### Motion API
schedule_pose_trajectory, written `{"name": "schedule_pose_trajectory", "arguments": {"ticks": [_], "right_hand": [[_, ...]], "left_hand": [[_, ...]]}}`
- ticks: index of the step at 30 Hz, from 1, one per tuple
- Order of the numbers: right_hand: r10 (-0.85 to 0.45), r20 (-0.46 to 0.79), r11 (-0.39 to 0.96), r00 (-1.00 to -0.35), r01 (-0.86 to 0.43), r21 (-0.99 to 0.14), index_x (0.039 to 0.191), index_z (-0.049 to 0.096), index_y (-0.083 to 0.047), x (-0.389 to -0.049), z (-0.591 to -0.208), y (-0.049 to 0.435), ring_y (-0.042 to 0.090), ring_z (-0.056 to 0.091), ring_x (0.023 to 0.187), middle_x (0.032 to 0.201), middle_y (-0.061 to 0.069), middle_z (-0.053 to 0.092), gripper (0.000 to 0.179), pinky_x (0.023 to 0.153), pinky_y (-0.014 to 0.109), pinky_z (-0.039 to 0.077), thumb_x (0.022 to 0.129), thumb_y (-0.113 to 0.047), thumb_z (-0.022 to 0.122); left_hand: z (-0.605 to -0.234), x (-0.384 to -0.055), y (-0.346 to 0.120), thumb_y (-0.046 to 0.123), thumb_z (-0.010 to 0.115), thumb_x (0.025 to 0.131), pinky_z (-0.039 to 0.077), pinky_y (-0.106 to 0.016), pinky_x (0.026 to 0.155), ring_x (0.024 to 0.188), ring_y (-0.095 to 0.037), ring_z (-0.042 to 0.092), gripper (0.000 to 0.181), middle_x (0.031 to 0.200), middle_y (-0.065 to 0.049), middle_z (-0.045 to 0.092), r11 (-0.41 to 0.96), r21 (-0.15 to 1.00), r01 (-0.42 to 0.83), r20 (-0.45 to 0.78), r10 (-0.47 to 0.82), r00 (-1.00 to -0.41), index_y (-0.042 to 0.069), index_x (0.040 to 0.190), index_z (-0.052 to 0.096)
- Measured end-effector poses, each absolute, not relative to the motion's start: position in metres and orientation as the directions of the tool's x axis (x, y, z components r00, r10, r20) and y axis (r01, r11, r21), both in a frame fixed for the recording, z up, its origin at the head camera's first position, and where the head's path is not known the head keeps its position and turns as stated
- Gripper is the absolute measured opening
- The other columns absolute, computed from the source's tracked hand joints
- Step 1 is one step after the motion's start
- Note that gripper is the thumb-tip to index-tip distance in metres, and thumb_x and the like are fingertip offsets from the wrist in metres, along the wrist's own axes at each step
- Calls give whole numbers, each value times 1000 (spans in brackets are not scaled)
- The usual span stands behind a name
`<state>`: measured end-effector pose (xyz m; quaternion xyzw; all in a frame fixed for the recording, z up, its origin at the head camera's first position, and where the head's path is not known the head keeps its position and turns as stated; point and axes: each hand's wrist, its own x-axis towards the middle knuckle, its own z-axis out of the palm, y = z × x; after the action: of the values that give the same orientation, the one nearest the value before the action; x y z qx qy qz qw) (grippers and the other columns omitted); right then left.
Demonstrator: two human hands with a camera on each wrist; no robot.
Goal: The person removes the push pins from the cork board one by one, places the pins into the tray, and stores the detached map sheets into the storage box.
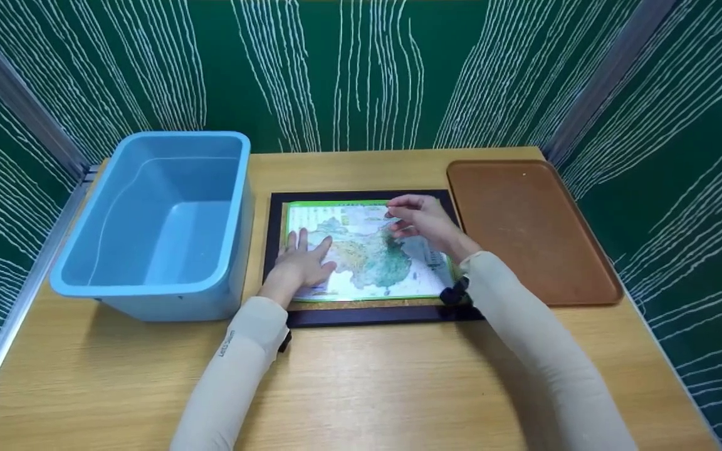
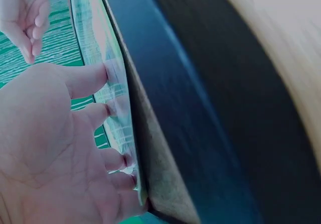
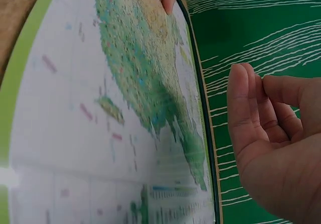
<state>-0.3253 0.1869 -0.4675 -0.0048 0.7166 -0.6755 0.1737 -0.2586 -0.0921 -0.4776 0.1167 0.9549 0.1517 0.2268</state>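
A glossy printed map (image 1: 361, 250) with a green border lies on a dark-framed cork board (image 1: 373, 316). My left hand (image 1: 303, 266) presses on the map's left part, fingers spread and nearly straight; the left wrist view shows the fingertips (image 2: 103, 78) touching the sheet by its edge. Over the map's upper right hovers my right hand (image 1: 427, 222), its fingers loosely bent. Seen from the right wrist, the thumb (image 3: 286, 89) comes close to the fingers, and no object shows between them.
To the left stands a deep light-blue plastic tub (image 1: 151, 291). A flat brown tray (image 1: 530, 232) lies right of the board, close against the frame. All this is on a wooden table (image 1: 361, 388), with green white-lined panels (image 1: 373, 75) behind and at the sides.
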Motion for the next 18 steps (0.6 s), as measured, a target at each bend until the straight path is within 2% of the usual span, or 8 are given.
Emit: {"name": "schedule_pose_trajectory", "arguments": {"ticks": [4, 8, 16, 18], "right_hand": [[-252, -188, 81, -949, 172, -982, 128, 62, 5, -320, -466, 205, 27, 72, 86, 128, 32, 59, 34, 73, 36, 61, 101, -17, 65], [-248, -179, 64, -952, 169, -984, 128, 62, 3, -315, -466, 228, 27, 72, 87, 129, 33, 58, 34, 75, 36, 61, 101, -18, 65], [-164, -195, -122, -967, 216, -969, 130, 57, 7, -304, -463, 280, 20, 72, 75, 105, 13, 71, 38, 71, 34, 61, 99, -11, 68], [-144, -197, -171, -970, 221, -960, 126, 62, 4, -302, -462, 293, 21, 72, 75, 102, 12, 73, 32, 71, 33, 61, 97, -10, 70]], "left_hand": [[-479, -258, -91, 50, 34, 107, -2, -58, 121, 151, -43, -15, 65, 166, -24, -11, 928, 338, 157, -386, 289, -876, 27, 165, 14], [-479, -257, -90, 50, 34, 108, -2, -57, 121, 151, -43, -14, 64, 166, -24, -10, 928, 336, 158, -381, 288, -879, 27, 164, 15], [-480, -258, -93, 52, 34, 108, -2, -57, 121, 151, -43, -14, 65, 166, -24, -10, 928, 335, 163, -390, 294, -873, 27, 164, 14], [-480, -258, -94, 52, 35, 108, -3, -57, 121, 151, -43, -15, 65, 166, -24, -10, 926, 342, 158, -387, 292, -875, 27, 164, 15]]}}
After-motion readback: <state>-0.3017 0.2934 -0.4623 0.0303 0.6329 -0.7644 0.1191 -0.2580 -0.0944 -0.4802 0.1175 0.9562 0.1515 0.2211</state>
